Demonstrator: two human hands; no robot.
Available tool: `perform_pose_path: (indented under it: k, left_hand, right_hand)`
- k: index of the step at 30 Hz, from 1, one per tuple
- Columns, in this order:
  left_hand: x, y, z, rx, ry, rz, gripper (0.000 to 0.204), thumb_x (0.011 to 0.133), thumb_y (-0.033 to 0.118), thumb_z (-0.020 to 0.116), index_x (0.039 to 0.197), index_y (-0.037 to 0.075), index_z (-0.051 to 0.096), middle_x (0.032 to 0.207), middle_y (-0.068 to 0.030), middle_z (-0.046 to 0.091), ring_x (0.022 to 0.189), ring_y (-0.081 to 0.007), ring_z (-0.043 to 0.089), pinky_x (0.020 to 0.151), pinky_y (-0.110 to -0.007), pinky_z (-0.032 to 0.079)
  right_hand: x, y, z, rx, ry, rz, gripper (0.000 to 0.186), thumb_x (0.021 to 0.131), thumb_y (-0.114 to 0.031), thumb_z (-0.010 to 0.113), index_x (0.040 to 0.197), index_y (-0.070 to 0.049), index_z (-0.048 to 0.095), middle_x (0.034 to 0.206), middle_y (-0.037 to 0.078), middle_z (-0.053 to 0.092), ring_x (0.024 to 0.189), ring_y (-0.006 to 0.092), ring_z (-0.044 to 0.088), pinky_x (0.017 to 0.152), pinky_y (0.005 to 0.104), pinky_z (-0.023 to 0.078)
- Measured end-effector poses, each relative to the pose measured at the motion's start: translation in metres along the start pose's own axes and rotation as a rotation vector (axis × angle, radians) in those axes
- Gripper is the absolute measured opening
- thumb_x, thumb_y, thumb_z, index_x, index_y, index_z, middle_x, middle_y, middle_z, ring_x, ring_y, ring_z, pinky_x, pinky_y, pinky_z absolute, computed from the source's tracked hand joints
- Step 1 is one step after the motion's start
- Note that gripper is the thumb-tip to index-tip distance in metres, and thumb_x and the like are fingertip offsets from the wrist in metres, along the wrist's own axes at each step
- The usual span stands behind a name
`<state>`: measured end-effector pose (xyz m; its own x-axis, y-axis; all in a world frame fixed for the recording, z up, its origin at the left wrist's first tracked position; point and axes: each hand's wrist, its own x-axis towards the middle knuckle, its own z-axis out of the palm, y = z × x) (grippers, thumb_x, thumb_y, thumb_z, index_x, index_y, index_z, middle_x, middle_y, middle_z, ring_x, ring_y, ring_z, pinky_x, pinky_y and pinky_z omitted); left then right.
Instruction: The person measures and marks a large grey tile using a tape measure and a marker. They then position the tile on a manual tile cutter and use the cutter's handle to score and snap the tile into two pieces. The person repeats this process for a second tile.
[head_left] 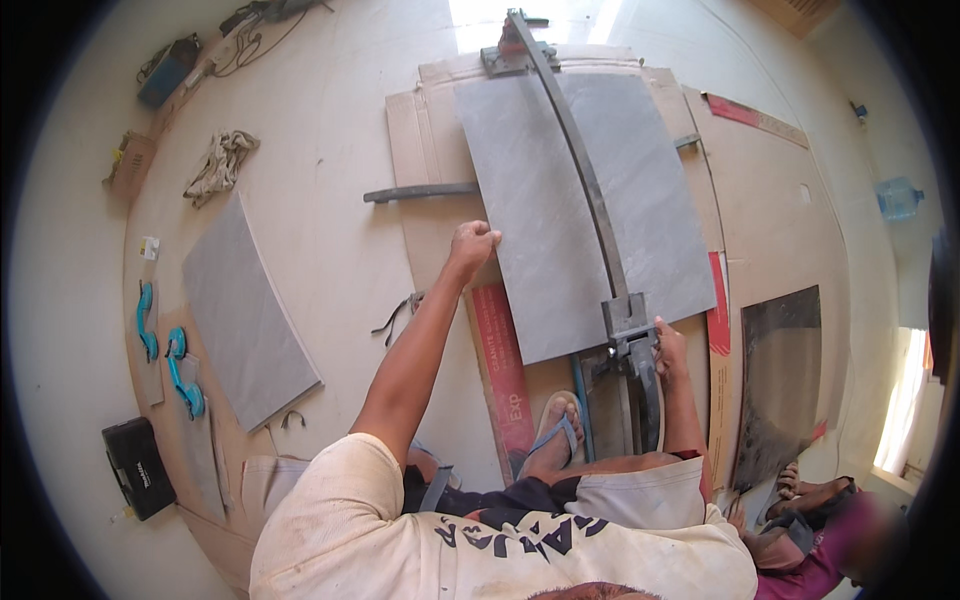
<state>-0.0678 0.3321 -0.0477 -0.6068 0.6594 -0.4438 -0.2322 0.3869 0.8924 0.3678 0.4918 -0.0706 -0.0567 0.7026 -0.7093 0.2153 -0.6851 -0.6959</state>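
A large grey tile (540,250) lies on a manual tile cutter, beneath its long black rail (588,180), with the cutter head (628,330) over the tile's near edge. My left hand (476,243) grips the tile's left edge with curled fingers. My right hand (670,348) holds the near right edge, beside the cutter head; some of its fingers are hidden.
Cardboard (760,220) lies under the cutter. A second grey tile (245,310), turquoise handled tools (185,375), crumpled cloth (220,165) and black case (140,467) lie left. A dark panel (775,380) lies right. Another person (815,540) is low at right. My sandalled foot (550,435) is below.
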Motion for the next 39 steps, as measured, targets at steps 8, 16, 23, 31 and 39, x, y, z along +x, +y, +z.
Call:
perform_pose_path:
  k: [8, 16, 23, 31, 39]
  left_hand:
    - [0.008, -0.009, -0.003, -0.028, 0.017, -0.023, 0.013, 0.087, 0.011, 0.068, 0.087, -0.002, 0.067, 0.078, -0.0063, 0.067, 0.068, -0.0142, 0.062, 0.062, -0.031, 0.053]
    - [0.005, -0.013, -0.006, -0.067, -0.053, 0.014, 0.016, 0.089, 0.013, 0.069, 0.089, -0.002, 0.066, 0.079, -0.0054, 0.065, 0.069, -0.0126, 0.061, 0.062, -0.029, 0.052]
    - [-0.001, 0.004, -0.04, -0.061, -0.162, 0.0, 0.017, 0.092, 0.018, 0.067, 0.098, 0.003, 0.063, 0.086, -0.0022, 0.062, 0.078, -0.0122, 0.06, 0.072, -0.03, 0.053]
    - [-0.007, -0.002, -0.074, -0.077, -0.173, -0.017, 0.018, 0.091, 0.017, 0.067, 0.097, 0.0, 0.063, 0.088, -0.0051, 0.064, 0.081, -0.0132, 0.061, 0.071, -0.032, 0.053]
    - [-0.009, -0.007, -0.089, -0.039, -0.163, -0.037, 0.017, 0.094, 0.017, 0.064, 0.104, 0.003, 0.062, 0.092, -0.0023, 0.064, 0.082, -0.0129, 0.06, 0.076, -0.033, 0.053]
  right_hand:
    - [0.042, -0.047, -0.044, 0.084, 0.256, -0.012, 0.028, 0.097, -0.027, 0.059, 0.107, 0.0, 0.059, 0.088, 0.011, 0.062, 0.067, 0.0189, 0.061, 0.055, 0.0291, 0.052]
    - [0.072, -0.052, -0.051, 0.199, 0.276, -0.088, 0.029, 0.099, -0.027, 0.056, 0.109, 0.0, 0.06, 0.094, 0.007, 0.062, 0.072, 0.0188, 0.061, 0.06, 0.0292, 0.052]
    - [0.043, -0.041, -0.069, 0.058, 0.067, -0.114, 0.018, 0.098, -0.025, 0.06, 0.09, -0.01, 0.06, 0.082, 0.001, 0.058, 0.07, 0.0134, 0.058, 0.058, 0.0255, 0.05]
    - [0.001, -0.036, -0.039, -0.031, 0.034, -0.112, 0.023, 0.099, -0.026, 0.06, 0.085, -0.008, 0.057, 0.08, 0.0, 0.054, 0.069, 0.011, 0.056, 0.057, 0.0232, 0.051]
    - [-0.021, -0.031, -0.032, -0.015, -0.011, -0.144, 0.02, 0.099, -0.023, 0.059, 0.086, -0.008, 0.057, 0.08, 0.001, 0.055, 0.07, 0.0109, 0.058, 0.059, 0.0231, 0.053]
